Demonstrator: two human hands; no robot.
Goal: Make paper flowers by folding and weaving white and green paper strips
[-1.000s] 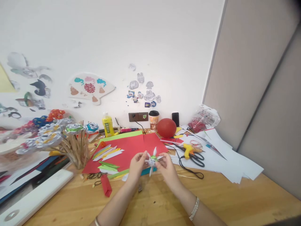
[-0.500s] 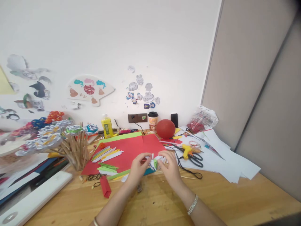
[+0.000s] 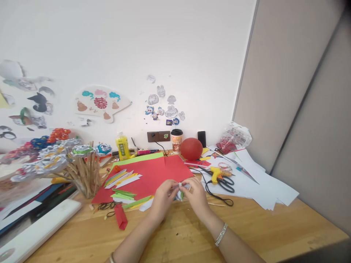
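Note:
Between my two hands is a small folded paper flower in white and green, partly hidden by the fingers. My left hand pinches its left side with thumb and index finger. Opposite it, my right hand has its thumb and fingers closed on the top and right side. The fingertips of both hands almost meet at the upper edge of the flower. Just beyond the hands lies a red paper sheet. Folded strips in white and yellow and green strips rest on its left part.
A yellow glue gun lies beside black-handled scissors on white paper at right. Behind stand a red balloon, a paper cup and a yellow bottle. Paper flowers on sticks fill the left, near a red folded paper.
My fingertips have drawn closer together over the paper flower and cover more of it. The view has shifted slightly to the right.

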